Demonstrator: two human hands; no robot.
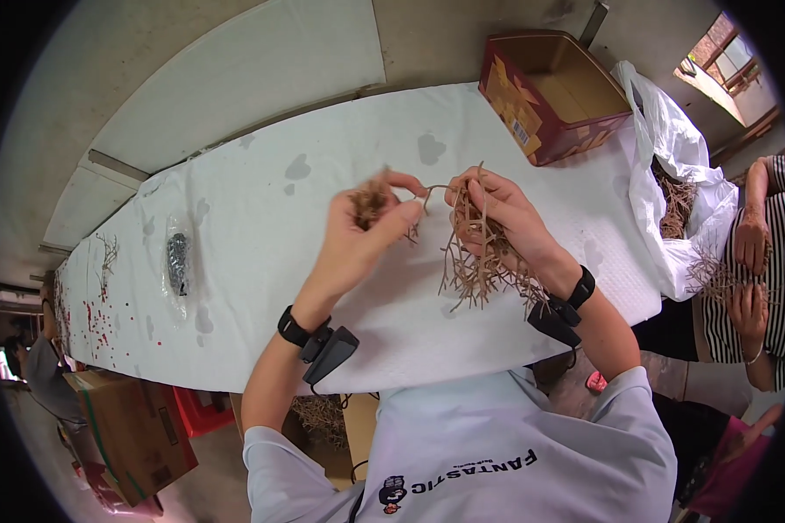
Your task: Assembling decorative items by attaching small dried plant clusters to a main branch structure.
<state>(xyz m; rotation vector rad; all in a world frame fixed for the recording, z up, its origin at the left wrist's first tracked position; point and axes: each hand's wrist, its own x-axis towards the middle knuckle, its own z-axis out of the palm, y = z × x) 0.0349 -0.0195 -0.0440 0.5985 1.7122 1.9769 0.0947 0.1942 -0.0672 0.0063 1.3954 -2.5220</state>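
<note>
My right hand point(516, 213) is closed around the upper part of a bunch of brown dried twigs point(488, 270), whose forked ends hang down toward my wrist. My left hand point(362, 240), slightly smeared by motion, has a smaller brown twig clump point(372, 200) in its palm. Between the two hands stretches a thin curved stem point(436, 189), with its left end at my left thumb and forefinger. Both hands are above the white-covered table point(270, 261), and each wrist wears a black strap with a small black device.
An open dark red box point(554, 113) stands at the far right, beside a white plastic bag point(672, 139) of twigs. A clear-wrapped dark item point(178, 263) lies left. Red bits point(96, 318) dot the left end. Another person's hands point(748, 261) hold twigs at right.
</note>
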